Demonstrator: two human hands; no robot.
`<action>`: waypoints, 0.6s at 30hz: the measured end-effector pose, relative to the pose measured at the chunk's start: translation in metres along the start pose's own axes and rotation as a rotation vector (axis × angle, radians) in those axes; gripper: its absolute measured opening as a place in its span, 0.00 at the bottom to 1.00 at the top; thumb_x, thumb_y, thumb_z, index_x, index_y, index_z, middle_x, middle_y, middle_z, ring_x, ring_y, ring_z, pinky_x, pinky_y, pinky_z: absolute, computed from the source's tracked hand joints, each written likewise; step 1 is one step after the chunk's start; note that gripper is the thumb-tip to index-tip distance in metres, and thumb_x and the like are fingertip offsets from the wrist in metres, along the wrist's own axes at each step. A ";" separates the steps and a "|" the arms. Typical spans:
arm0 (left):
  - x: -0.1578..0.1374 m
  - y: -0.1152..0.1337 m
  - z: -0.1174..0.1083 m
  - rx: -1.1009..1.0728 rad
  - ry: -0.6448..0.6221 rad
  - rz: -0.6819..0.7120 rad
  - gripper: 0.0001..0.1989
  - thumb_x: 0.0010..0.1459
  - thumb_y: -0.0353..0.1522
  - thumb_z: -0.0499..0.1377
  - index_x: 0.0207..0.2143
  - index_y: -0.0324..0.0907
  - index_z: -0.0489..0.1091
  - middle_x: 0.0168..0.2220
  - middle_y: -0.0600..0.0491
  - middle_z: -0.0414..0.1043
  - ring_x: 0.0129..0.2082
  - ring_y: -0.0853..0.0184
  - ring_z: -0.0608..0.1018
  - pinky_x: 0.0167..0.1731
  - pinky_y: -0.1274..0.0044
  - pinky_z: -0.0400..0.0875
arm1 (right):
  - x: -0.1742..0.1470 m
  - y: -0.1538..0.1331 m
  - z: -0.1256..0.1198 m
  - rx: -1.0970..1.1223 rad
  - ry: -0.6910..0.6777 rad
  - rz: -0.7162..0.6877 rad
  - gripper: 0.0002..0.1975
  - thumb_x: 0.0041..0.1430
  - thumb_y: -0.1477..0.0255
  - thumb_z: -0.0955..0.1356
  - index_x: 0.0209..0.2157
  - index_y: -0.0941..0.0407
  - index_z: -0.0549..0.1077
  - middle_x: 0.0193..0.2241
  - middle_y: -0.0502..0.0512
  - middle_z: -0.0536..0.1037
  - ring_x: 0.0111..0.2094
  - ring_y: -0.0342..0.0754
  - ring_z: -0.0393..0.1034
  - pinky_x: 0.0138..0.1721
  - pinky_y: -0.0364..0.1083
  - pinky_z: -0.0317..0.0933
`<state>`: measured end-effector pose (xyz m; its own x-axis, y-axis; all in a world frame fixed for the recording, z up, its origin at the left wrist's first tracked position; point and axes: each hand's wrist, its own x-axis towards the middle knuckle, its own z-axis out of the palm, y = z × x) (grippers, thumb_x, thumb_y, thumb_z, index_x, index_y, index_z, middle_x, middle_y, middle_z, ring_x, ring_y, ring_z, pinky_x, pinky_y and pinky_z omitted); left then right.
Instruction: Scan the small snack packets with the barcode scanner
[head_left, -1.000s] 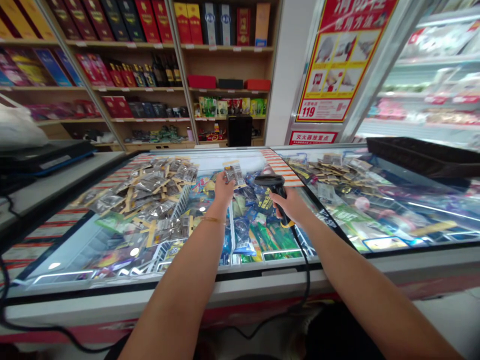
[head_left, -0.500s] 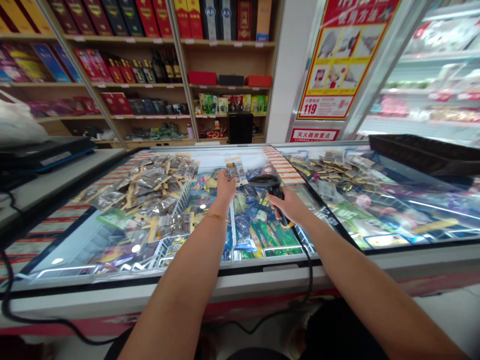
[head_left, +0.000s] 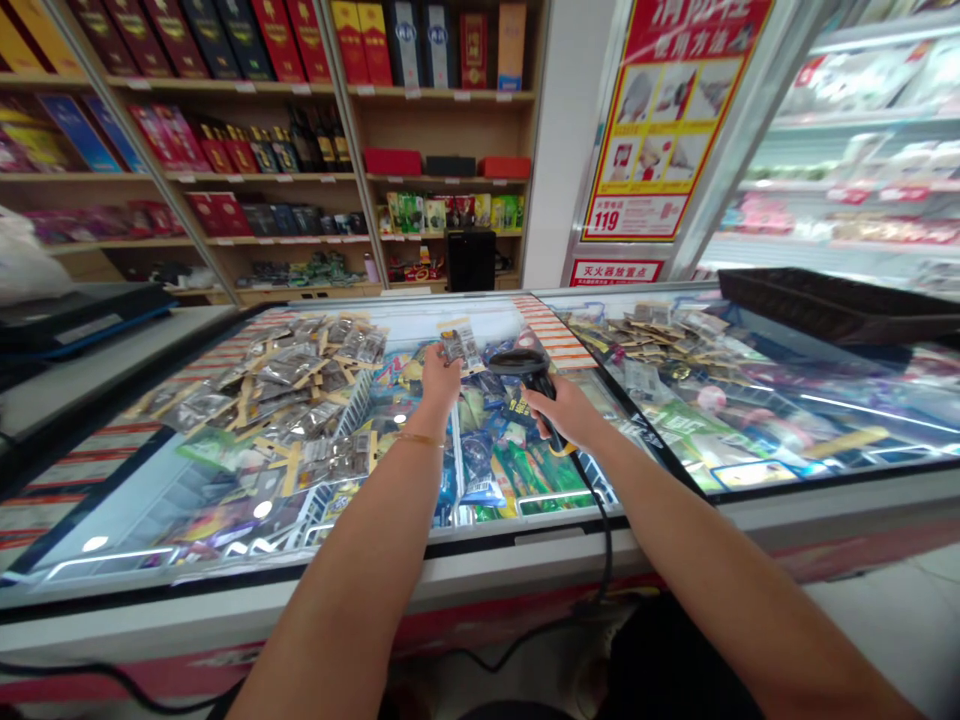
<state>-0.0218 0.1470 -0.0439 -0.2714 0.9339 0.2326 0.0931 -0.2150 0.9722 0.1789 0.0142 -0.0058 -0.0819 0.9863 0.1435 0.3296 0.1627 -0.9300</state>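
My left hand (head_left: pixel 441 375) is closed on the near edge of a small clear-and-tan snack packet (head_left: pixel 465 346), held over the freezer's glass top. Wrapped around the handle of a black barcode scanner (head_left: pixel 519 364) is my right hand (head_left: pixel 562 410). The scanner's head points left toward the packet, a short gap apart from it. Its cable (head_left: pixel 606 540) hangs down over the freezer's front edge. To the left, a heap of similar packets (head_left: pixel 289 365) is spread over the glass. Another pile of packets (head_left: pixel 667 338) lies on the right.
The chest freezer (head_left: pixel 480 575) holds bagged goods in wire baskets under its glass. A dark brown tray (head_left: pixel 832 305) rests on its right end. A black scale-like device (head_left: pixel 82 315) stands at left. Stocked shelves (head_left: pixel 442 90) and a red-and-yellow poster (head_left: pixel 660 130) are behind.
The whole view has shifted slightly, so things appear a little further left. My hands keep the same holds on the packet and the scanner, with nearly the same spacing.
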 end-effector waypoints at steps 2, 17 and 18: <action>0.000 0.000 -0.001 -0.010 0.008 0.010 0.17 0.54 0.21 0.58 0.45 0.42 0.62 0.37 0.51 0.76 0.37 0.66 0.80 0.47 0.70 0.73 | 0.000 0.000 0.000 0.014 0.003 -0.007 0.11 0.58 0.63 0.68 0.36 0.55 0.67 0.20 0.45 0.70 0.14 0.42 0.67 0.18 0.42 0.61; -0.010 0.059 0.106 -0.158 -0.040 -0.241 0.19 0.53 0.22 0.64 0.45 0.42 0.63 0.33 0.56 0.69 0.29 0.73 0.78 0.37 0.73 0.78 | -0.008 -0.009 -0.118 0.319 0.343 0.128 0.11 0.55 0.66 0.70 0.30 0.54 0.63 0.18 0.44 0.69 0.12 0.40 0.63 0.13 0.41 0.57; -0.013 0.066 0.128 -0.162 -0.093 -0.234 0.19 0.53 0.23 0.65 0.45 0.42 0.63 0.33 0.56 0.70 0.29 0.73 0.78 0.37 0.73 0.78 | -0.012 -0.005 -0.138 0.292 0.386 0.145 0.11 0.55 0.67 0.70 0.30 0.54 0.64 0.18 0.44 0.69 0.12 0.41 0.63 0.13 0.41 0.57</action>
<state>0.1105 0.1576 0.0137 -0.1774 0.9841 0.0055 -0.1182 -0.0269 0.9926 0.3078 0.0058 0.0441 0.3177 0.9457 0.0688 0.0299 0.0625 -0.9976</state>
